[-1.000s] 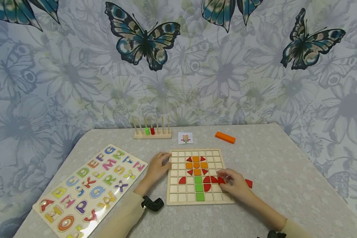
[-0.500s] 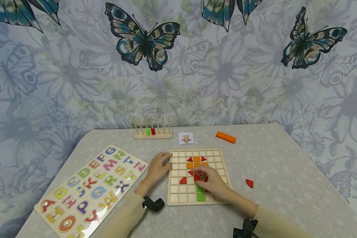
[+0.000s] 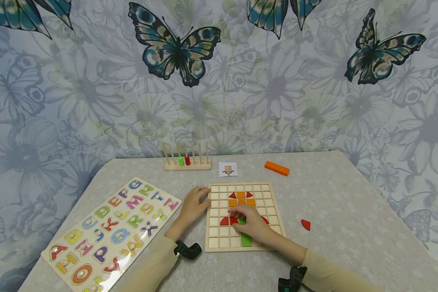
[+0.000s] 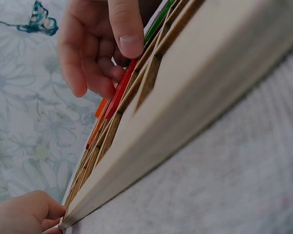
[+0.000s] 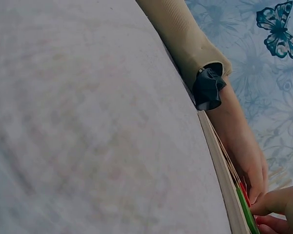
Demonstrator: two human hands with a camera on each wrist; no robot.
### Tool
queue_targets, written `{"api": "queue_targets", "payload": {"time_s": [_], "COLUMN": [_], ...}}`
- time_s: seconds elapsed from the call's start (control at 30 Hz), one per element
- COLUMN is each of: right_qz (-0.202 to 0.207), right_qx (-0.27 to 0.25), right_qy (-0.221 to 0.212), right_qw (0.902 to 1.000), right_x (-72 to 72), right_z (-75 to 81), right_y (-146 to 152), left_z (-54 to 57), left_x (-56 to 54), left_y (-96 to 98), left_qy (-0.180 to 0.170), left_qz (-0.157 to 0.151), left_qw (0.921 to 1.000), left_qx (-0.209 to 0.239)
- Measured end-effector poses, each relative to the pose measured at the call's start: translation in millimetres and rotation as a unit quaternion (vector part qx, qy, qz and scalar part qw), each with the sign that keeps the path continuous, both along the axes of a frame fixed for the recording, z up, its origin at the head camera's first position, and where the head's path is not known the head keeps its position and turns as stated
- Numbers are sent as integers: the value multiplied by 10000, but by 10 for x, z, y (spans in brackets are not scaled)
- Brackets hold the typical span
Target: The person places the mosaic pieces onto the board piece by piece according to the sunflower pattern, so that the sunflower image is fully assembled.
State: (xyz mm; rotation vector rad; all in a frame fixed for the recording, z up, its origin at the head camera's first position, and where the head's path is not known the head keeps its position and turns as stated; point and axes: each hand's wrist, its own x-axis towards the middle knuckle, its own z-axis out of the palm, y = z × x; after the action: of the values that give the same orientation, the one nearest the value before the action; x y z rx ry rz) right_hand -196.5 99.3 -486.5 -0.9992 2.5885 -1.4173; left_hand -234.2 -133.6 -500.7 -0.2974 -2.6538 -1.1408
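Note:
A wooden grid board [image 3: 220, 248] with orange, red and green tiles lies mid-table. My left hand [image 3: 195, 205] holds its left edge, index finger and thumb at the rim; in the left wrist view its fingertips are at the board's corner. Over the grid, my right hand [image 3: 253, 224] has thumb and fingers on a red square tile [image 3: 233, 220], beside a red quarter-circle tile [image 3: 224, 221]. The left wrist view shows thumb and fingertips meeting the red tile. Green tiles [image 3: 246, 240] run below, partly hidden by the right hand, as are red tiles behind it.
One loose red quarter-circle tile [image 3: 305, 224] lies right of the board. Behind stand a peg rack [image 3: 200, 166] with green and red rings, a pattern card [image 3: 228, 169] and an orange bar [image 3: 277, 168]. An alphabet puzzle [image 3: 109, 239] fills the left side.
My right hand has moved left across the board, carrying the red square tile from the right side to beside the left red quarter-circle tile. My left hand has stayed at the board's edge.

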Motion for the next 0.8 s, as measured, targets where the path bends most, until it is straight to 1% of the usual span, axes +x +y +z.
{"api": "queue_targets", "payload": {"time_s": [0.27,0.4,0.5,0.63,0.8], "right_qz": [73,33,-116,-343,-546], "right_qx": [-82,-199,-196,-150,-351], "right_qy": [9,-32,-57,93,267], "right_qw": [9999,9998,9997,9993,9975], "right_x": [3,26,52,74,102], "right_z": [2,25,46,36,17], "right_y": [14,69,143,297,518], "left_z": [8,9,10,7,6], "left_x": [10,7,7,5,4], "left_y": [-5,-1,1,5,-2], "left_qy": [18,-12,-29,-28,-36], "left_qz": [-4,-10,-1,2,19], "left_qw": [10000,10000,10000,10000,10000], "left_qx": [16,-1,-15,-6,1]}}
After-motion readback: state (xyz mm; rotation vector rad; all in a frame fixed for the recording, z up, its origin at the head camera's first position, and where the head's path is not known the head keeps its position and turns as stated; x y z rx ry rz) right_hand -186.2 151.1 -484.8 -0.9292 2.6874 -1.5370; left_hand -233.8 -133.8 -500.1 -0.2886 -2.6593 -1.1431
